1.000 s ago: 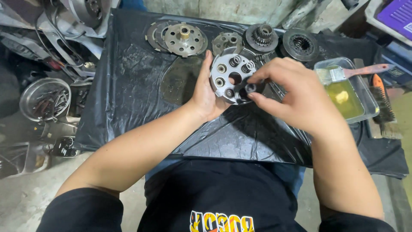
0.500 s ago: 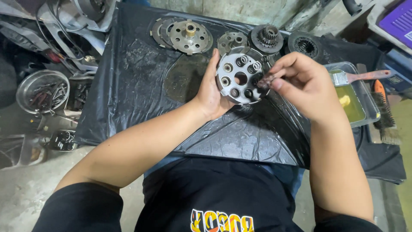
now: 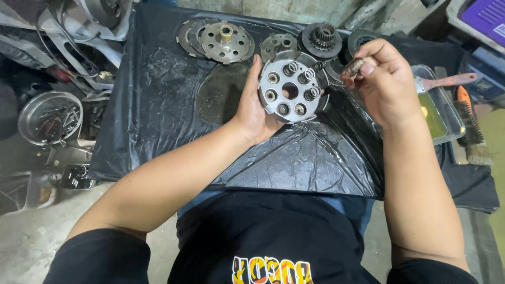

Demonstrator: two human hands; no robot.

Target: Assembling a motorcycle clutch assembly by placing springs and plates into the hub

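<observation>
My left hand (image 3: pixel 253 110) holds a round grey metal clutch plate (image 3: pixel 291 87) upright from its left edge, above a black plastic sheet (image 3: pixel 158 94). Three coil springs sit in the plate's right-hand sockets; the other sockets show bare holes. My right hand (image 3: pixel 381 79) is raised to the right of the plate, apart from it, with fingertips pinching a small coil spring (image 3: pixel 353 66).
More clutch parts lie at the sheet's far edge: a drilled disc with a brass centre (image 3: pixel 226 41), a smaller plate (image 3: pixel 279 43), a toothed hub (image 3: pixel 322 38). A clear tray of yellowish liquid (image 3: pixel 441 113) with a brush (image 3: pixel 447 81) stands right. A metal bowl of tools (image 3: pixel 50 118) sits left.
My right hand has pulled away from the plate's face, up and to the right, with a spring between its fingers. The left hand has tilted the plate more towards me.
</observation>
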